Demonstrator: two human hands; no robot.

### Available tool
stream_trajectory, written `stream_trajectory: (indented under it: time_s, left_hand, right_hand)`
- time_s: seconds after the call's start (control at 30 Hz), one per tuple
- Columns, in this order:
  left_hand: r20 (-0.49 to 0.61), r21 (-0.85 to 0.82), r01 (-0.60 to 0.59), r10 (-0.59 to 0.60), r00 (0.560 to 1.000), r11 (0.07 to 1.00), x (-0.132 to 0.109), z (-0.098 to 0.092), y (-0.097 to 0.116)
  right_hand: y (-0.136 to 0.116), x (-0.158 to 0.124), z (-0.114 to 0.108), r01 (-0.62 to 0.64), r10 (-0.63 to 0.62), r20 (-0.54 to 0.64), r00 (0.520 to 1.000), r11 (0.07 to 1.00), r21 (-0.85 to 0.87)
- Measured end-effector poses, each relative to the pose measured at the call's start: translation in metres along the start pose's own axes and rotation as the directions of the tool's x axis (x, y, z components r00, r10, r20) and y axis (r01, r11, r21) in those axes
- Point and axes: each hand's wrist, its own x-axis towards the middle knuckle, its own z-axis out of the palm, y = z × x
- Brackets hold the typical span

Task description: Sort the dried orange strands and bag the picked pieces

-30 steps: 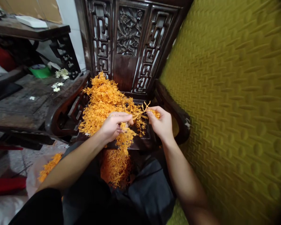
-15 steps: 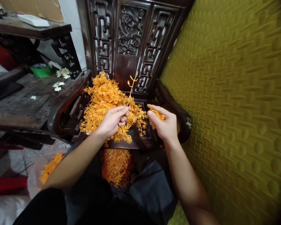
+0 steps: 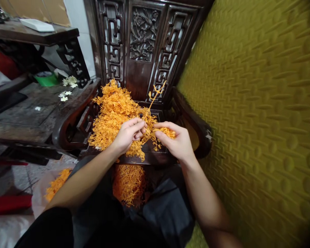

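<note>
Right hand [image 3: 176, 143] is clenched on a small bunch [image 3: 167, 132]; left hand [image 3: 127, 134] has been brought in beside it — one sprig [image 3: 155, 95] pinched in its fingers, stem now offered to the bunch. Behind, the orange heap [image 3: 113, 105] is piled on the chair [image 3: 136, 79].

- We see a dark carved chair [image 3: 71, 119]; on its seat lies a heap [image 3: 112, 110] of orange sprigs.
- On the table [image 3: 26, 115] to our left lie white flowers [image 3: 68, 81] and a green roll [image 3: 45, 79].
- On the floor [image 3: 17, 175] lies a smaller orange pile [image 3: 55, 183].
</note>
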Motion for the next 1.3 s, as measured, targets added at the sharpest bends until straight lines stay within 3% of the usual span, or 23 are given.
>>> stream_trajectory:
  time_s: [0.1,0.17,0.3,0.47,0.5,0.53,0.6,0.67,0.77,0.93,1.0,1.07,1.17,1.23,1.3]
  left_hand:
    - [0.013,0.027,0.013,-0.013,1.000,1.000,-0.001,0.006,-0.004]
    - [0.034,0.015,0.032,-0.032,0.999,0.999,-0.002,0.012,-0.005]
    - [0.029,-0.056,0.017,-0.016,0.999,0.998,-0.002,0.016,0.000]
    - [-0.175,-0.107,-0.154,0.133,0.976,0.982,-0.003,-0.007,0.019]
    - [-0.178,-0.107,-0.175,0.154,0.972,0.979,-0.004,-0.010,0.022]
    - [-0.159,-0.103,-0.179,0.162,0.974,0.978,-0.004,-0.013,0.023]
    - [-0.095,-0.077,-0.156,0.148,0.984,0.985,-0.004,-0.014,0.023]
    - [-0.065,-0.055,-0.149,0.145,0.987,0.987,-0.003,-0.014,0.021]
    - [-0.053,-0.036,-0.139,0.137,0.989,0.990,-0.002,-0.013,0.018]
    - [-0.028,-0.017,-0.091,0.091,0.995,0.996,-0.003,-0.009,0.015]
    - [-0.036,-0.014,-0.106,0.105,0.994,0.994,-0.005,-0.006,0.016]
    - [-0.050,-0.027,-0.171,0.170,0.984,0.985,-0.009,-0.005,0.019]
    - [-0.071,-0.052,-0.276,0.272,0.960,0.960,-0.016,-0.007,0.027]
    - [-0.051,-0.041,-0.283,0.281,0.958,0.958,-0.019,-0.010,0.030]
    - [0.001,-0.003,-0.249,0.249,0.969,0.969,-0.020,-0.014,0.031]
  right_hand:
    - [0.000,-0.001,0.005,0.018,-0.002,-0.204,0.979,0.997,0.075]
    - [0.002,0.001,0.012,0.059,0.017,-0.386,0.922,0.981,0.184]
    - [0.005,0.013,0.013,0.115,0.043,-0.521,0.852,0.957,0.266]
    - [0.010,0.029,-0.017,0.249,0.133,-0.771,0.623,0.900,0.357]
    - [0.010,0.028,-0.018,0.221,0.123,-0.745,0.655,0.912,0.345]
    - [0.009,0.026,-0.017,0.185,0.104,-0.685,0.721,0.924,0.335]
    - [0.006,0.019,-0.008,0.105,0.071,-0.471,0.879,0.936,0.336]
    - [0.002,0.013,0.002,0.024,0.067,-0.228,0.971,0.927,0.375]
    - [-0.003,0.008,0.010,-0.107,0.113,0.010,0.994,0.904,0.413]
    - [-0.003,0.007,0.015,-0.247,0.194,0.214,0.957,0.934,0.258]
    - [0.000,0.010,0.016,-0.235,0.194,0.182,0.964,0.940,0.248]
    - [0.006,0.016,0.012,-0.174,0.192,-0.019,0.981,0.923,0.342]
    - [0.017,0.028,-0.002,-0.021,0.242,-0.372,0.896,0.860,0.509]
    - [0.020,0.032,-0.010,0.028,0.246,-0.453,0.857,0.855,0.518]
    - [0.017,0.030,-0.013,0.031,0.201,-0.434,0.878,0.882,0.471]
